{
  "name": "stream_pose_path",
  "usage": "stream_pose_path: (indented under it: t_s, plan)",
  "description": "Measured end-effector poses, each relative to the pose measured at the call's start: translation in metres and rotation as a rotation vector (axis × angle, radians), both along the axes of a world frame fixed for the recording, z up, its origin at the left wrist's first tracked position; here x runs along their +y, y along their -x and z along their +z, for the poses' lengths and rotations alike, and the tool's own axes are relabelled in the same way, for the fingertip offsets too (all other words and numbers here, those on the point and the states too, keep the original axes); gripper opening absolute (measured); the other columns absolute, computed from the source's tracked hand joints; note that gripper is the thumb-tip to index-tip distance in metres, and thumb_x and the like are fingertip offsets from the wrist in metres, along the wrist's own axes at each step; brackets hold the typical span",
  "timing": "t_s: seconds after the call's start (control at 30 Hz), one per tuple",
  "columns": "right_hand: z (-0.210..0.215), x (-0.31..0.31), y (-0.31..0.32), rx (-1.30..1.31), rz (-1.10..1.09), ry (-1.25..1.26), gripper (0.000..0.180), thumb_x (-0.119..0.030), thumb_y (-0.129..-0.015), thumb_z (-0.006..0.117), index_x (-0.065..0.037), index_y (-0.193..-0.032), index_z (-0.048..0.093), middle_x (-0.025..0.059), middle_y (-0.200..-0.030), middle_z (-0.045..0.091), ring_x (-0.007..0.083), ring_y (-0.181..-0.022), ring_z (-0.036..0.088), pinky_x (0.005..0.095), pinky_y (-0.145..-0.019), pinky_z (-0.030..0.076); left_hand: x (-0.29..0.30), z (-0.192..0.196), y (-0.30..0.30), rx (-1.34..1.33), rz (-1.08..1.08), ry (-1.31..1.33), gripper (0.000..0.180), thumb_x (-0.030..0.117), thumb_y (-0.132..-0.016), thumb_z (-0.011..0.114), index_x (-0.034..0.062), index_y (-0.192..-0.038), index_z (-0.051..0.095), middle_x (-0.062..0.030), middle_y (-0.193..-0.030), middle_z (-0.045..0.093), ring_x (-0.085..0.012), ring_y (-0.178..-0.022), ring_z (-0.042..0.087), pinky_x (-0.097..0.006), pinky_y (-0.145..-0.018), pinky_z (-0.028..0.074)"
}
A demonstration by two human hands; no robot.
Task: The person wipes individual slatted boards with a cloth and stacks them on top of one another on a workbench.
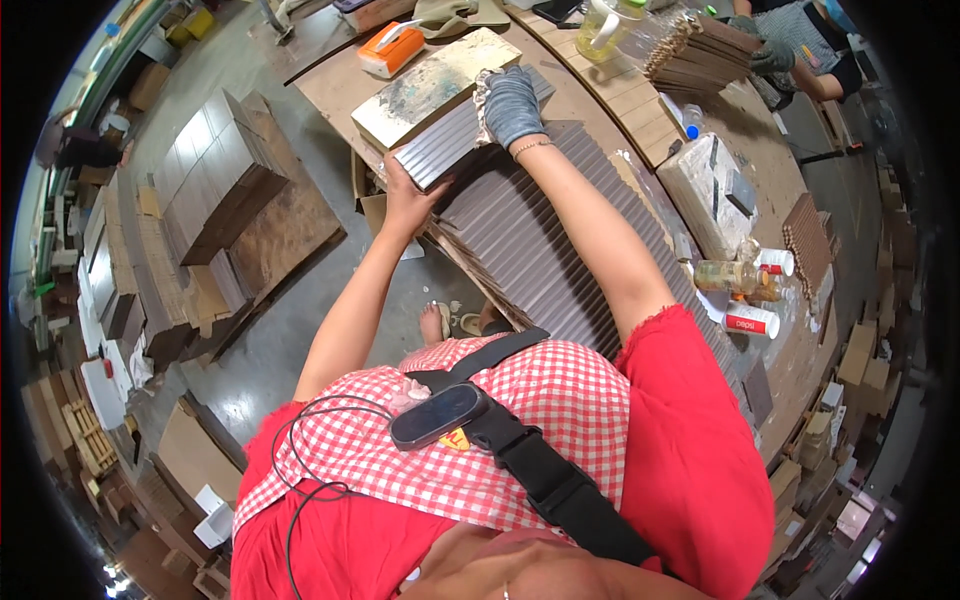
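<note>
My left hand (pixel 405 200) is bare and grips the near edge of a short grey ribbed panel (pixel 455 138) lying on the workbench. My right hand (pixel 512 105), in a grey work glove with a white cloth under it, presses on the far end of that same panel. The panel rests partly on a long brown corrugated sheet (pixel 540 250) that runs toward me. Just beyond it lies a stained yellowish board (pixel 430 85).
Another person's gloved hands (pixel 770 55) handle a stack of ribbed strips (pixel 700 50) at the far right. An orange tissue box (pixel 392 48), a plastic jug (pixel 608 25), bottles and cans (pixel 745 290), a white block (pixel 712 190), and stacked panels (pixel 215 170) on the floor at left surround the bench.
</note>
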State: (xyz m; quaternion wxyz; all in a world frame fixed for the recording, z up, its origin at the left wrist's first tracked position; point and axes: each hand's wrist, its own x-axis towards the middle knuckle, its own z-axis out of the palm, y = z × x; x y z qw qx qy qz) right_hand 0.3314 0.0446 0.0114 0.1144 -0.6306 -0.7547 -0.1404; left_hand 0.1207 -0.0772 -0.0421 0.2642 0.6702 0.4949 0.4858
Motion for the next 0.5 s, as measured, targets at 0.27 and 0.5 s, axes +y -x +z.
stream_pose_path:
  t_s: [0.27, 0.5]
  plan:
    - [0.029, 0.02, -0.059, -0.063, -0.121, 0.12, 0.039, -0.039, -0.07, 0.079, -0.011, -0.096, 0.072, 0.0178, -0.094, 0.068, 0.0318, -0.089, 0.065, 0.042, -0.084, 0.049, 0.004, 0.006, -0.011, 0.067, -0.022, -0.01, 0.082, 0.021, -0.068, 0.088, -0.0017, -0.125, 0.033, -0.0197, -0.117, 0.049, -0.0313, -0.11, 0.054, -0.038, -0.095, 0.044]
    - [0.026, -0.067, 0.053, 1.223, 0.244, 0.143, 0.01, -0.009, -0.083, 0.063, -0.003, -0.09, 0.066, 0.0208, -0.089, 0.061, 0.0341, -0.084, 0.06, 0.0428, -0.079, 0.047, 0.008, -0.003, -0.015, 0.062, 0.005, -0.027, 0.083, 0.017, -0.068, 0.085, 0.0003, -0.127, 0.029, -0.0219, -0.119, 0.052, -0.0375, -0.114, 0.054, -0.041, -0.097, 0.043]
